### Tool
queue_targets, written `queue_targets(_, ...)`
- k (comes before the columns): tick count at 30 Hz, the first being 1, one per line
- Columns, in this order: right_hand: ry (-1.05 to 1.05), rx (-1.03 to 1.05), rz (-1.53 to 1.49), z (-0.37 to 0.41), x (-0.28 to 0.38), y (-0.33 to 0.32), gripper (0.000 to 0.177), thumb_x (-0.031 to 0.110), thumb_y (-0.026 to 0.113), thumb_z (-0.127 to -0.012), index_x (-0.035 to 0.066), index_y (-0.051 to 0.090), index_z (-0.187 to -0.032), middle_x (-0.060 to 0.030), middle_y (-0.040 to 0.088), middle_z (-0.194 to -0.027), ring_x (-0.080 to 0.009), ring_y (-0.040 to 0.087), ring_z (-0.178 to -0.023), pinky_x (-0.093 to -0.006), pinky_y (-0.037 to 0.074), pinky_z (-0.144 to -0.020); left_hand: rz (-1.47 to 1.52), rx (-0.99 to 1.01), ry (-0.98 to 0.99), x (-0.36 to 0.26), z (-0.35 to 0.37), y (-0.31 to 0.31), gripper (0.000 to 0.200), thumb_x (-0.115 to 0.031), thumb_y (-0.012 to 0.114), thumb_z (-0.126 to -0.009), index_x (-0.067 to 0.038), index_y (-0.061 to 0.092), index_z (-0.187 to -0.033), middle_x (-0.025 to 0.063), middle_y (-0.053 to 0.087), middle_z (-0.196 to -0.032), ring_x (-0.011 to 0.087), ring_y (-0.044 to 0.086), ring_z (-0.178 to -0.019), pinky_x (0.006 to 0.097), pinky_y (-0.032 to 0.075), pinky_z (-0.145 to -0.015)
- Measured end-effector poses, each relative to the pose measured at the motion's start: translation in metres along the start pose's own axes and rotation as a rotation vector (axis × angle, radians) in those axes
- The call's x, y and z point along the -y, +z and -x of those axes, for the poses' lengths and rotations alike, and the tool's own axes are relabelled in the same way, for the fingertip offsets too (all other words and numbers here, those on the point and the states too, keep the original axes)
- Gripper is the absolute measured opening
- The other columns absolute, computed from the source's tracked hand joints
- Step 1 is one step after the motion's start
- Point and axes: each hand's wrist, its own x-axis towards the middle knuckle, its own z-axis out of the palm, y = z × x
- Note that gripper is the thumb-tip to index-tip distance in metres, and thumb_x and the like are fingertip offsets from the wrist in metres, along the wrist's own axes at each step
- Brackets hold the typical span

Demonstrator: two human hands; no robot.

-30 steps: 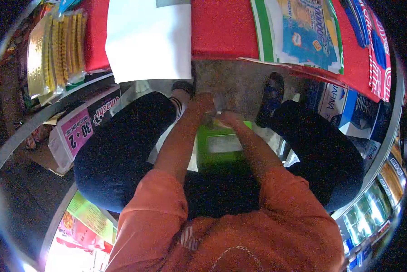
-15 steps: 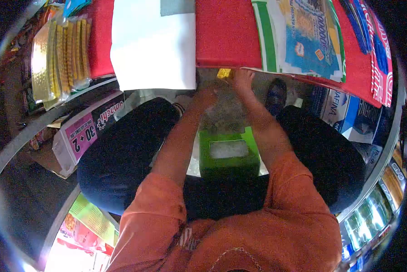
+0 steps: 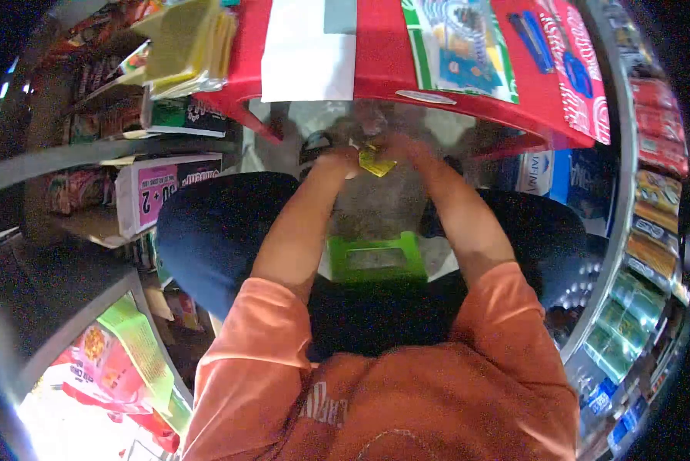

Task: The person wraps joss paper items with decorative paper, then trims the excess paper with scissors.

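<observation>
Hands meet in the head view near the upper middle of the frame, just below the near edge of the red tabletop (image 3: 383, 65). Between them lies a shiny yellow piece (image 3: 376, 162), looking thin and folded, with the floor (image 3: 372, 207) beneath that part of the picture. The left hand (image 3: 346, 162) is at its left side, fingers bent inward; the right hand (image 3: 408, 150) comes in from the other side. Motion blur hides the fingertips, so how far open either hand is, and which of them has hold of the yellow piece, cannot be told. Just above, a pale see-through thing (image 3: 373, 119) shows dimly; it is perhaps plastic, though the view is too poor to be sure.

The step in hand appears to be close two-handed handling of the yellow piece, judged from how both arms converge on it. Handling anything so slight calls for a light pinch, with the fingers kept clear of the tabletop's edge.

Farther up, a white sheet (image 3: 306, 69) hangs over that edge, and a green-edged packet (image 3: 468, 58) lies to its right. Below the hands, between the person's legs, a green plastic stool (image 3: 416, 265) shows at the lower middle.
</observation>
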Motion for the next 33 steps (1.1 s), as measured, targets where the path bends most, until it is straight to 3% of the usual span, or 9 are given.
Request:
queue_targets(6, 0.04, 0.151, 0.125, 0.092, 0.166, -0.168, 0.038, 0.029, 0.075, -0.08, 0.009, 0.075, -0.113, -0.019, 0.075, -0.095, -0.0338, 0.073, -0.086, -0.0478, 0.056, -0.08, 0.152, 0.252, 0.021, -0.052, 0.112, -0.106, 0.026, -0.023, 0.064, -0.088, -0.008, 0.077, -0.106, 0.0179, 0.077, -0.103, 0.0323, 0.076, -0.097, 0.049, 0.06, -0.08)
queue_targets(11, -0.128, -0.151, 0.162, 0.206, 0.277, -0.25, 0.028, 0.022, 0.072, -0.086, 0.006, 0.074, -0.108, -0.0214, 0.071, -0.084, -0.0335, 0.071, -0.075, -0.0469, 0.054, -0.069, -0.225, -0.061, 0.541, -0.087, 0.2, -0.139, 0.03, -0.03, 0.073, -0.086, -0.003, 0.076, -0.098, 0.022, 0.074, -0.085, 0.0396, 0.074, -0.083, 0.0506, 0.059, -0.074)
queue_targets(13, -0.099, -0.296, 0.141, 0.26, 0.334, -0.285, 0.024, 0.022, 0.074, -0.086, 0.005, 0.072, -0.103, -0.0205, 0.066, -0.075, -0.0302, 0.065, -0.064, -0.0433, 0.049, -0.061, -0.109, -0.007, 0.47, -0.123, 0.29, -0.192, 0.064, -0.038, 0.066, -0.097, 0.005, 0.05, -0.142, 0.0317, 0.07, -0.115, 0.0416, 0.071, -0.108, 0.0491, 0.058, -0.092)
queue_targets(18, -0.025, -0.864, 0.097, 0.29, 0.374, -0.339, 0.021, 0.018, 0.076, -0.091, 0.0, 0.066, -0.095, -0.0132, 0.059, -0.068, -0.0187, 0.056, -0.058, -0.0352, 0.045, -0.057, 0.543, -0.408, 0.726, -0.142, 0.313, -0.243, 0.084, -0.027, 0.071, -0.099, 0.011, 0.024, -0.157, 0.0313, 0.038, -0.158, 0.03, 0.048, -0.144, 0.0391, 0.039, -0.118)
queue_targets(19, -0.074, -0.975, 0.126, 0.289, 0.379, -0.348, 0.021, 0.016, 0.076, -0.091, -0.001, 0.066, -0.098, -0.0135, 0.065, -0.075, -0.0134, 0.061, -0.066, -0.0322, 0.048, -0.06, 0.582, -0.593, 0.753, -0.149, 0.312, -0.251, 0.08, -0.019, 0.072, -0.099, 0.011, 0.025, -0.156, 0.0253, 0.041, -0.158, 0.0252, 0.045, -0.144, 0.0384, 0.039, -0.118)
queue_targets(20, -0.178, -1.137, 0.096, 0.281, 0.378, -0.35, 0.021, 0.015, 0.073, -0.09, 0.0, 0.058, -0.089, -0.0199, 0.061, -0.075, -0.0398, 0.064, -0.068, -0.0455, 0.048, -0.06, 0.801, -0.69, 0.887, -0.157, 0.3, -0.253, 0.079, -0.02, 0.072, -0.099, 0.01, 0.026, -0.157, 0.023, 0.043, -0.157, 0.027, 0.044, -0.145, 0.0402, 0.036, -0.12)
queue_targets(22, -0.272, -1.3, 0.096, 0.272, 0.379, -0.351, 0.016, 0.011, 0.073, -0.091, 0.0, 0.063, -0.098, -0.0204, 0.065, -0.085, -0.0399, 0.067, -0.076, -0.0445, 0.052, -0.066, 1.015, -0.73, 1.004, -0.179, 0.3, -0.27, 0.078, -0.019, 0.074, -0.097, 0.008, 0.03, -0.156, 0.0206, 0.046, -0.153, 0.0279, 0.044, -0.145, 0.0418, 0.036, -0.121)
queue_targets(23, -0.219, -1.336, 0.114, 0.272, 0.387, -0.349, 0.021, 0.008, 0.075, -0.088, 0.003, 0.068, -0.107, -0.0187, 0.07, -0.095, -0.0381, 0.071, -0.085, -0.0417, 0.056, -0.072, 1.032, -0.931, 1.106, -0.19, 0.29, -0.27, 0.062, -0.019, 0.079, -0.091, 0.006, 0.049, -0.139, 0.0159, 0.066, -0.124, 0.0204, 0.06, -0.121, 0.0382, 0.046, -0.108)
queue_targets(33, -0.312, -1.253, 0.02, 0.24, 0.379, -0.329, 0.034, 0.003, 0.083, -0.081, 0.001, 0.071, -0.113, -0.0122, 0.075, -0.107, -0.0233, 0.074, -0.095, -0.0334, 0.057, -0.084, 1.139, -1.048, 1.061, -0.17, 0.255, -0.245, 0.088, -0.004, 0.086, -0.082, 0.0, 0.034, -0.153, 0.0223, 0.049, -0.15, 0.0274, 0.053, -0.135, 0.0422, 0.042, -0.115)
